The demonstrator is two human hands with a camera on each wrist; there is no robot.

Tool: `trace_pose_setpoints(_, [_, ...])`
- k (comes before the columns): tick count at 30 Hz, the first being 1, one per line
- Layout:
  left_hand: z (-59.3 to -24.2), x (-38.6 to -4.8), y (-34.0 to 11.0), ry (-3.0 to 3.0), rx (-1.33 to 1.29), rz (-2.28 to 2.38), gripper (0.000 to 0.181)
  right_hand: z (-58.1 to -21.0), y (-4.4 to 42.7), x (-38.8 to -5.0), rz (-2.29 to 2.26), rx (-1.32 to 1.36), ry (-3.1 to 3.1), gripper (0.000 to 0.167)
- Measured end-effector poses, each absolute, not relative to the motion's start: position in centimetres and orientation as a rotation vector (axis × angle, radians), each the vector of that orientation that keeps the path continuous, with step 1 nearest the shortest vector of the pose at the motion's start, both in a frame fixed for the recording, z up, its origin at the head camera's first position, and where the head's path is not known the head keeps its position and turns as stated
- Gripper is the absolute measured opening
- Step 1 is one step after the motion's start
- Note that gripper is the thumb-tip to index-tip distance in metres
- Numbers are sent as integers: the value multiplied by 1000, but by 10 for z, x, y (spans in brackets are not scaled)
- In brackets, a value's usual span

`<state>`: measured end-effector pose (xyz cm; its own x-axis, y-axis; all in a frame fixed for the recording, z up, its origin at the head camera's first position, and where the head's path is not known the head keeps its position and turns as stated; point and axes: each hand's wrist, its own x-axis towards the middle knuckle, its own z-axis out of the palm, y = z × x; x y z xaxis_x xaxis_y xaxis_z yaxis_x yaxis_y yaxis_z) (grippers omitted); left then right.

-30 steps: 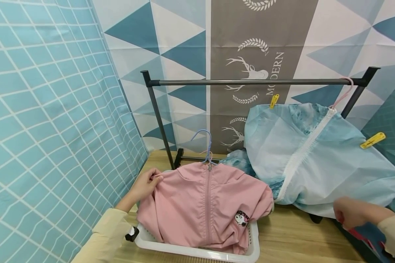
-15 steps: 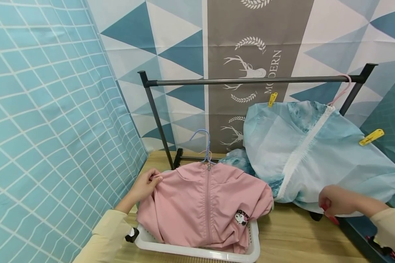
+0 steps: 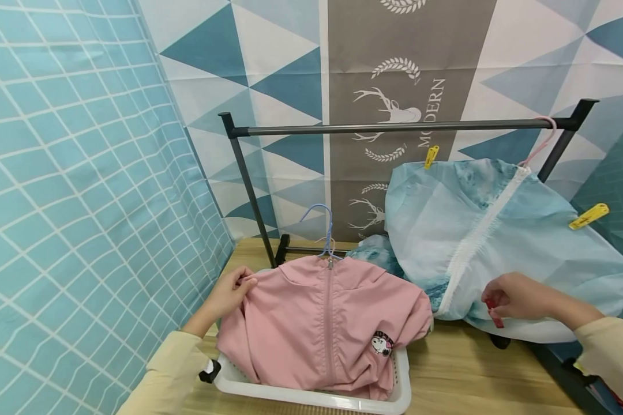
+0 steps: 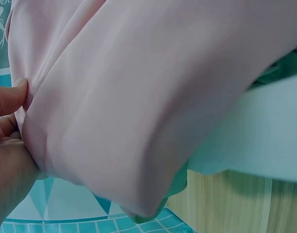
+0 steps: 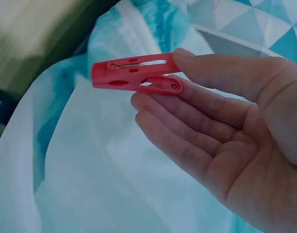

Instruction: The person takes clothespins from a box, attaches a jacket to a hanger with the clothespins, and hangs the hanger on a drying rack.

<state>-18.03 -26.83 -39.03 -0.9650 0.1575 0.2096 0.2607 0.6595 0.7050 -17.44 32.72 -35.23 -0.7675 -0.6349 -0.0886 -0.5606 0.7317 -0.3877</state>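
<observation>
A pink zip-up jacket [image 3: 291, 323] with a cartoon patch lies over a white basket [image 3: 311, 396], a blue hanger [image 3: 328, 230] sticking out of its collar. My left hand [image 3: 231, 295] pinches the jacket's shoulder at the left; the left wrist view shows the thumb pressing the pink cloth [image 4: 99, 107] into folds. In my right hand [image 3: 521, 297] is a red clothespin [image 5: 133, 73], held between thumb and fingers. That hand is in front of a light-blue jacket [image 3: 540, 248], which hangs by a pink hanger [image 3: 542, 144] at the rack's right end.
A dark metal rack [image 3: 394, 127] stands behind the basket on a wooden table [image 3: 462, 374]. Yellow clothespins [image 3: 589, 216] grip both shoulders of the light-blue jacket. A dark bin [image 3: 560, 374] with small items sits at the lower right. Blue tile-patterned cloth [image 3: 83, 202] covers the left side.
My right hand has come up out of the dark bin and moved left with the red clothespin. My left hand stays on the pink jacket's shoulder.
</observation>
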Motion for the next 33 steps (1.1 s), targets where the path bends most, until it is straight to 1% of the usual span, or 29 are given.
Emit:
trace_pose_setpoints(6, [-390,-181,-268,-2738,-360,-1183,9,-344,314,-169,-591,-1037,2692,17])
trace_pose_setpoints(13, [-388,-180,-269,-2737,-352,-1182,10,-332,297,-167,-592,-1044,2707,23])
trace_pose_setpoints(17, [-387,-180,-269,-2739,-339,-1181,10,-329,287,-168,-621,-1061,2705,24])
trace_pose_setpoints(23, [-390,-179,-266,-2758,-310,-1197,10,-326,273,-170,-675,-1088,2703,30])
trace_pose_setpoints(29, [-391,-179,-266,-2764,-280,-1222,10,-319,255,-177,-735,-1154,2716,25])
trace_pose_setpoints(33, [-390,-181,-266,-2753,-275,-1217,11,-310,240,-183,-751,-1148,2750,24])
